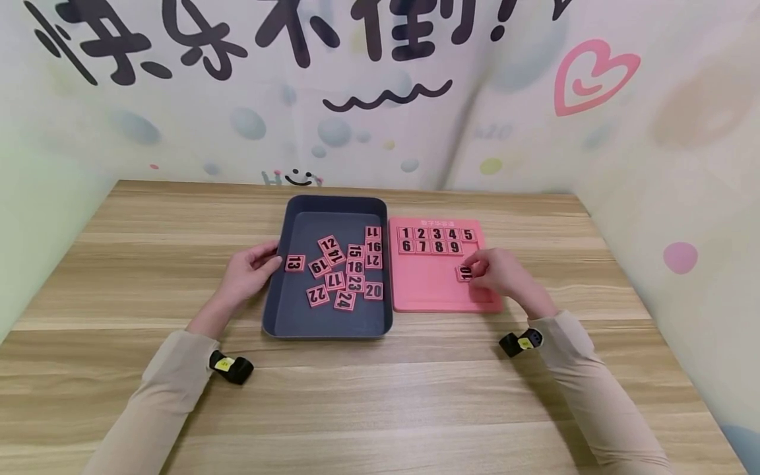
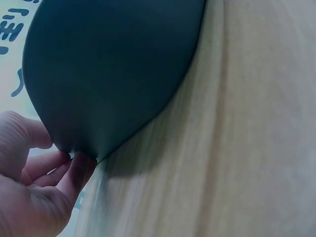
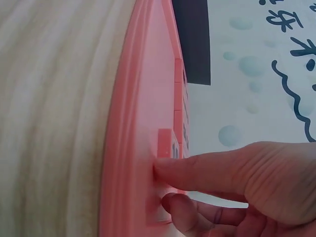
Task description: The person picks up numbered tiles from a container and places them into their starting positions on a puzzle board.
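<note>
My left hand (image 1: 248,270) grips the left rim of a dark grey tray (image 1: 326,326), its thumb over the edge. Seen in the left wrist view, the fingers (image 2: 61,170) press against the tray's outer wall. Loose pink number tiles lie in the tray, among them tile 13 (image 1: 294,263) near the thumb. Over the pink puzzle board (image 1: 421,290), my right hand (image 1: 501,272) pinches the number 10 tile (image 1: 464,273), which is turned sideways below the row of 6 to 9. The right wrist view shows thumb and tile (image 3: 165,143) low at the board's surface.
Tiles 1 to 5 (image 1: 437,234) form the board's top row, with 6 to 9 beneath. Tray and board stand side by side on a wooden table (image 1: 368,402). Behind it rises a printed wall covering (image 1: 380,145).
</note>
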`<state>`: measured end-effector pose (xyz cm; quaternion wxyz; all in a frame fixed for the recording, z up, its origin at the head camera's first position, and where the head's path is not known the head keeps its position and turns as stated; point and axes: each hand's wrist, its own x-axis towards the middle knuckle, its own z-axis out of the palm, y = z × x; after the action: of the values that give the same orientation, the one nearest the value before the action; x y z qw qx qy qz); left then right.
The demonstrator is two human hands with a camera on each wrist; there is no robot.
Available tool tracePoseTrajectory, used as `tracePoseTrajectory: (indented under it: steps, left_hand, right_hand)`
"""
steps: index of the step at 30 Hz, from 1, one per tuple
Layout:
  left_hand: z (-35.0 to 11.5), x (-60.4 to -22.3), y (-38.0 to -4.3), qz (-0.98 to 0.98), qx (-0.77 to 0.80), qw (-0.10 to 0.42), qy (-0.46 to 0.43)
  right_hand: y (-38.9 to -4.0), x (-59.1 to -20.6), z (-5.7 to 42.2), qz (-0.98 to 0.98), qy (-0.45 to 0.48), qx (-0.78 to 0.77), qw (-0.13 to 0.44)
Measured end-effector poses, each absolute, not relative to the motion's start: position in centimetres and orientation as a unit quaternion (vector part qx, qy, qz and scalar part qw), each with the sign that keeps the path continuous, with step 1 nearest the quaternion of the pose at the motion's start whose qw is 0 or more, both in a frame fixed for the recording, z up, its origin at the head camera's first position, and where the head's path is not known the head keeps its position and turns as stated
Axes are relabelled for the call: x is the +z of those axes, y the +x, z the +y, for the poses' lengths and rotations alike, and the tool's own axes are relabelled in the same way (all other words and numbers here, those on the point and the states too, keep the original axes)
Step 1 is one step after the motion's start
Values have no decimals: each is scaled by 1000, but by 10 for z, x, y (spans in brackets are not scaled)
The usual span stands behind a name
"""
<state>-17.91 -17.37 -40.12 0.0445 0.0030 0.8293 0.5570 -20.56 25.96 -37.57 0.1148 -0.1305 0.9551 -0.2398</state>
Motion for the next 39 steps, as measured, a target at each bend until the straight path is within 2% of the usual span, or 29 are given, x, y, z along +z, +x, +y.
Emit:
tracePoseTrajectory:
  steps: [10,21,39]
  left_hand:
    - [-173,-401,-180,831,555,43,2]
    - [-171,-401,-181,828,558,46,4]
    - [-173,-401,-178,827,561,41,6]
  right_hand:
    - [-203,-372,256,962,-85,-226,129]
    - [-202,-370,261,950,-170,-233,124]
    - [-210,-372,267,961,-129,-214,116]
